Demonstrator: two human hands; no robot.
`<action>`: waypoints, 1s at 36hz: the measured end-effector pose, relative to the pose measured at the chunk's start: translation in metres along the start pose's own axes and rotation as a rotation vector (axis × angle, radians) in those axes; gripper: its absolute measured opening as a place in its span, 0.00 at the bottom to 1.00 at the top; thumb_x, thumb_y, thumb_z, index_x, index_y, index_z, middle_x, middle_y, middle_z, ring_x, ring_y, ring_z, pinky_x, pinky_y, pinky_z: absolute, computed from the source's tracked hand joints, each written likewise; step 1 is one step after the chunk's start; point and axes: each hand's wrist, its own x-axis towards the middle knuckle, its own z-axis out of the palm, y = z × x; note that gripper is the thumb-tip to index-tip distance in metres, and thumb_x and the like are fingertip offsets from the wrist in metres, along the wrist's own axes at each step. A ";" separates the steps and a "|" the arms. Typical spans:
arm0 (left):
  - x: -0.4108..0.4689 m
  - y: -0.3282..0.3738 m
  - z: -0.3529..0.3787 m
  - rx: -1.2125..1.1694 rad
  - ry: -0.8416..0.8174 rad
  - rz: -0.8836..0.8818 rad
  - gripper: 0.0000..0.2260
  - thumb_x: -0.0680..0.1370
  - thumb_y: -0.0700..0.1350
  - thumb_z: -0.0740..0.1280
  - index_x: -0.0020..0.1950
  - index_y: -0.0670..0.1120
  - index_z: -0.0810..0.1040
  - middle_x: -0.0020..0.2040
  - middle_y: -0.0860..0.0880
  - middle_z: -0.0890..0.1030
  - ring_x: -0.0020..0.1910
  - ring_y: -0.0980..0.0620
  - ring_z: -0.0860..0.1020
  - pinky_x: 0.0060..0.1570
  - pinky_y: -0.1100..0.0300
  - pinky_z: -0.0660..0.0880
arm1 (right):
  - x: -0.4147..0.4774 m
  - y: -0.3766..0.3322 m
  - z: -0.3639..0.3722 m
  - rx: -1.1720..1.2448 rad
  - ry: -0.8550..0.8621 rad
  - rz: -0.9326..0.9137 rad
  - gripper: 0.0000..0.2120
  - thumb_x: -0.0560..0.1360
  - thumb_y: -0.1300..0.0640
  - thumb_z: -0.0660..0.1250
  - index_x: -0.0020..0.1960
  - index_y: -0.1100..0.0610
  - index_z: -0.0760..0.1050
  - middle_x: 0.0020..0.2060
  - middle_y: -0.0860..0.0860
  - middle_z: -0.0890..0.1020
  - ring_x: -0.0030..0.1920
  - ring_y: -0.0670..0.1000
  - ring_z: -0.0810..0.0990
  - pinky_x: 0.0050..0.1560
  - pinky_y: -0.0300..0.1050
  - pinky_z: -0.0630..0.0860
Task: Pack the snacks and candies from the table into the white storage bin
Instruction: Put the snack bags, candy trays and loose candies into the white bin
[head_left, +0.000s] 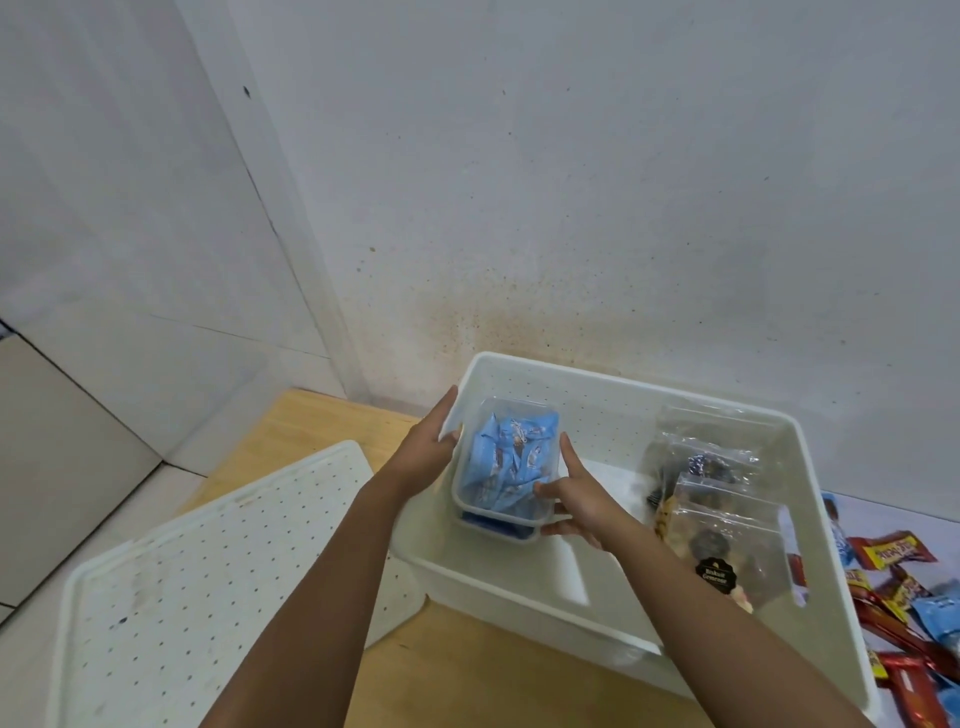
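The white storage bin (613, 618) stands on the wooden table against the wall. Inside its left end, a clear plastic container (506, 462) of blue candy packets sits on top of a second clear container (496, 530) with blue contents. My left hand (426, 452) holds the top container's left side, and my right hand (576, 493) holds its right near corner. Clear bags of biscuits (722, 519) stand in the bin's right part.
The bin's white perforated lid (208, 561) lies on the table to the left. Red and blue snack packets (904, 613) lie on the table to the right of the bin. A spotted wall rises just behind.
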 end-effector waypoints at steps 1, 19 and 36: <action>0.002 0.002 0.000 0.000 -0.001 0.006 0.24 0.81 0.44 0.59 0.75 0.56 0.57 0.70 0.53 0.68 0.65 0.52 0.69 0.58 0.57 0.66 | 0.001 -0.001 0.000 0.001 0.005 -0.003 0.40 0.77 0.66 0.59 0.75 0.39 0.41 0.57 0.51 0.73 0.49 0.53 0.79 0.41 0.50 0.81; 0.002 0.006 0.001 0.360 0.266 0.085 0.22 0.77 0.39 0.63 0.71 0.42 0.65 0.70 0.44 0.67 0.68 0.47 0.67 0.66 0.55 0.65 | -0.024 -0.016 -0.014 -0.139 -0.008 -0.091 0.36 0.77 0.62 0.63 0.76 0.46 0.47 0.64 0.52 0.70 0.63 0.53 0.70 0.63 0.49 0.69; -0.054 0.198 0.258 0.039 0.013 0.623 0.16 0.79 0.41 0.61 0.67 0.44 0.71 0.67 0.48 0.72 0.64 0.59 0.67 0.60 0.76 0.57 | -0.206 0.033 -0.251 -0.187 0.672 -0.481 0.28 0.76 0.59 0.65 0.73 0.51 0.58 0.69 0.51 0.66 0.66 0.51 0.70 0.58 0.43 0.68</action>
